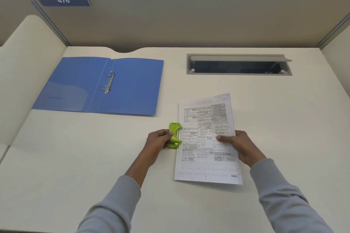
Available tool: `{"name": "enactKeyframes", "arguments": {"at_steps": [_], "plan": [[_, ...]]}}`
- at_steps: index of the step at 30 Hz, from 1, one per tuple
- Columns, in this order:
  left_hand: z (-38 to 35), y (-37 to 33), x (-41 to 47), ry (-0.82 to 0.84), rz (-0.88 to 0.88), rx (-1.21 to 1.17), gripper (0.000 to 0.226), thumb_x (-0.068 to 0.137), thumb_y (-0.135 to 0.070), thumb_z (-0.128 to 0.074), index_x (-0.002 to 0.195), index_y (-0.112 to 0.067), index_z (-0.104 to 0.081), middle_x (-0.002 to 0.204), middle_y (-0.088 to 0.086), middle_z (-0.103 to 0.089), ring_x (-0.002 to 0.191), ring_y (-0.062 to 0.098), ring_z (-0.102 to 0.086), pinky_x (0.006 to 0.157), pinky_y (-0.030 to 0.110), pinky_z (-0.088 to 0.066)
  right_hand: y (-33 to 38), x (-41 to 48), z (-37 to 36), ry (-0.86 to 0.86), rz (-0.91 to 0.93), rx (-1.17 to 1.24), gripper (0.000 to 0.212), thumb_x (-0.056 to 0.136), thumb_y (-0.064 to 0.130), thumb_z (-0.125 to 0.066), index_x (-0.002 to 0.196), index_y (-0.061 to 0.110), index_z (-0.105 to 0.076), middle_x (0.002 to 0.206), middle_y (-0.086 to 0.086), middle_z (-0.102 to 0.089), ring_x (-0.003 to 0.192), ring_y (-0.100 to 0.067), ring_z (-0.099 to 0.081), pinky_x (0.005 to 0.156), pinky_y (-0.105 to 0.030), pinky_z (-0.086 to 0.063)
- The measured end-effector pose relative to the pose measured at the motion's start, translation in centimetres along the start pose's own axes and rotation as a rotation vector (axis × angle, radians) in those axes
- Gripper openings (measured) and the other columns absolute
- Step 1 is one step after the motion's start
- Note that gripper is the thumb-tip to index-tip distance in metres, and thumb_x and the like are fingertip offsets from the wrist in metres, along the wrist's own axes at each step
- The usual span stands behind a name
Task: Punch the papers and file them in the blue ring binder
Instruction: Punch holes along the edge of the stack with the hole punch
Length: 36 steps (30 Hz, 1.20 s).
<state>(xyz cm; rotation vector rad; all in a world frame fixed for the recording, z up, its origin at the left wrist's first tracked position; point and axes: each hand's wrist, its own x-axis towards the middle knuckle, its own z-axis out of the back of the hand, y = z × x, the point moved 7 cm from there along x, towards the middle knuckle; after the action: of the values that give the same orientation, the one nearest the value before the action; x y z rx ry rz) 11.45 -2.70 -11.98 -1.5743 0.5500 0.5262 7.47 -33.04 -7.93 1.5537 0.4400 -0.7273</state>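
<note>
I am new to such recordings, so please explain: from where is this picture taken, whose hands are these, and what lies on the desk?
There is no machine here. One camera, worn on a person's head, looks down at the two bare hands. The left hand grips a green hole punch at the left edge of the papers, which the right hand pinches. The blue ring binder lies open on the desk, apart from them, its rings empty.

Left edge of the papers (pixel 206 164) seems hidden inside the punch (pixel 173 133)
</note>
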Motion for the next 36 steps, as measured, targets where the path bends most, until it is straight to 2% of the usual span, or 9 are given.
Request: {"name": "enactKeyframes", "arguments": {"at_steps": [6,12,15,19,22,25,29,32,36], "plan": [[-0.2,-0.1,-0.1,0.001,0.003,-0.01,0.012,0.091,-0.012,-0.074,0.101,-0.004,-0.076,0.091,0.017,-0.077,0.087,0.031,-0.07,0.097,0.053,-0.056,-0.7,0.3,-0.7,-0.004,-0.029,-0.025,0.031,0.081,-0.001,-0.081,0.11,0.003,-0.072,0.106,-0.015,-0.079,0.094,-0.033,-0.078,0.085,-0.046,-0.063],[-0.4,-0.4,-0.4,0.006,-0.001,-0.013,0.012,0.093,-0.01,-0.071,0.101,-0.003,-0.075,0.086,0.014,-0.077,0.08,0.026,-0.071,0.077,0.037,-0.062,-1.1,0.2,-1.5,-0.012,-0.048,-0.011,0.027,0.082,-0.001,-0.081,0.106,0.007,-0.071,0.103,-0.012,-0.079,0.095,-0.031,-0.076,0.096,-0.051,-0.058],[-0.5,-0.5,-0.5,0.013,-0.006,-0.003,0.01,0.093,-0.009,-0.071,0.1,-0.003,-0.075,0.084,0.013,-0.076,0.074,0.023,-0.071,0.071,0.033,-0.062,-1.1,-0.1,-1.7,-0.024,-0.04,-0.003,0.021,0.085,-0.001,-0.078,0.094,0.013,-0.066,0.095,-0.005,-0.076,0.089,-0.025,-0.073,0.094,-0.047,-0.057],[-0.4,-0.4,-0.5,0.012,0.001,-0.004,0.014,0.093,-0.01,-0.072,0.103,-0.001,-0.074,0.084,0.011,-0.076,0.072,0.022,-0.071,0.068,0.032,-0.06,-0.8,0.0,-1.6,-0.024,0.018,-0.036,0.021,0.087,0.015,-0.081,0.105,0.018,-0.072,0.107,-0.005,-0.079,0.098,-0.026,-0.076,0.096,-0.048,-0.059],[-0.3,-0.4,-0.5,0.016,0.003,-0.016,0.018,0.092,-0.01,-0.072,0.107,0.0,-0.074,0.089,0.014,-0.077,0.079,0.025,-0.073,0.074,0.036,-0.062,-0.2,0.0,-0.7,-0.11,0.086,-0.128,0.036,0.086,0.03,-0.081,0.118,0.015,-0.071,0.109,-0.001,-0.078,0.099,-0.021,-0.076,0.094,-0.045,-0.06],[-0.3,-0.5,-0.5,0.013,0.002,-0.02,0.017,0.092,-0.009,-0.072,0.107,0.001,-0.073,0.086,0.013,-0.077,0.076,0.023,-0.073,0.069,0.032,-0.061,-0.2,0.1,0.4,-0.224,0.093,-0.226,0.037,0.088,0.037,-0.078,0.117,0.017,-0.066,0.112,-0.002,-0.074,0.104,-0.023,-0.071,0.097,-0.048,-0.057],[-0.2,-0.5,-0.6,0.004,0.009,-0.013,0.017,0.092,-0.009,-0.073,0.106,0.0,-0.074,0.087,0.012,-0.077,0.075,0.021,-0.072,0.067,0.03,-0.06,-0.7,0.4,0.7,-0.256,0.077,-0.289,0.02,0.101,0.027,-0.059,0.111,0.014,-0.068,0.112,-0.006,-0.074,0.106,-0.027,-0.069,0.1,-0.048,-0.055],[-0.3,-0.6,-0.8,-0.001,0.009,0.0,0.016,0.092,-0.01,-0.072,0.105,-0.002,-0.074,0.087,0.011,-0.077,0.075,0.019,-0.072,0.066,0.028,-0.058,-0.9,0.6,0.7,-0.312,0.085,-0.341,0.023,0.103,0.021,-0.049,0.107,0.008,-0.069,0.105,-0.008,-0.073,0.104,-0.032,-0.067,0.096,-0.044,-0.055],[-0.3,-0.7,-0.9,-0.004,0.008,0.006,0.014,0.092,-0.01,-0.072,0.104,-0.003,-0.074,0.085,0.009,-0.077,0.072,0.016,-0.072,0.065,0.027,-0.059,-0.9,0.6,0.5,-0.366,0.104,-0.367,0.025,0.105,0.02,-0.047,0.116,0.011,-0.067,0.108,-0.006,-0.07,0.103,-0.028,-0.062,0.087,-0.033,-0.044]]}}
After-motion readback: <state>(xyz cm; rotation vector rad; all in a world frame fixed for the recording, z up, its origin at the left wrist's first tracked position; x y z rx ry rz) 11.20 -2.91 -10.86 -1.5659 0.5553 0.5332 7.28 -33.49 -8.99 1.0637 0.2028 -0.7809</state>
